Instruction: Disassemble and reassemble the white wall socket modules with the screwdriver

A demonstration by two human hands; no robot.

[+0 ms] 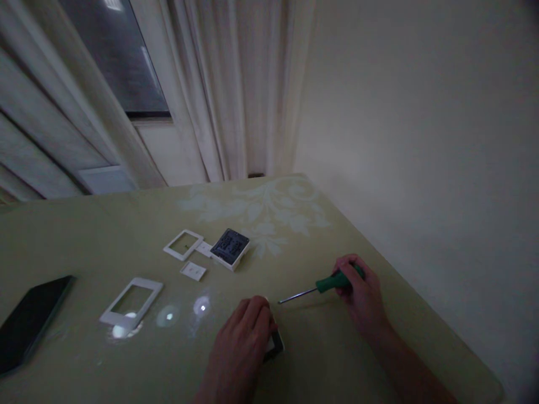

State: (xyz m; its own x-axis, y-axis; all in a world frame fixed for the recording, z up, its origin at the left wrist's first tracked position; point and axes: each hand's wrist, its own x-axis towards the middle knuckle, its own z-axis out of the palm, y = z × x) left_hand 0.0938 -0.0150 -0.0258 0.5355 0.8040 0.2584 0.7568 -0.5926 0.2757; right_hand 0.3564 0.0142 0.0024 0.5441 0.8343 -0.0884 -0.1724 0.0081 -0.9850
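In my right hand [360, 292] is a screwdriver [332, 282] with a green handle; its metal shaft points left, the tip just right of my left hand. My left hand [246, 334] is closed over a small square device [274, 347] with a dark face and pale edge, which lies mostly hidden under the fingers. Further back on the table lies a similar dark-faced square module [230, 247] with a white rim. Left of it are a thin white frame [170, 251] and a small white plate [193, 271]. A larger white frame [147, 302] lies nearer.
A dark flat tablet or phone [33, 320] lies at the left of the pale green table [315, 365]. Another small white piece [204, 248] touches the module. A wall [421, 140] runs along the table's right edge; curtains [236, 84] hang behind.
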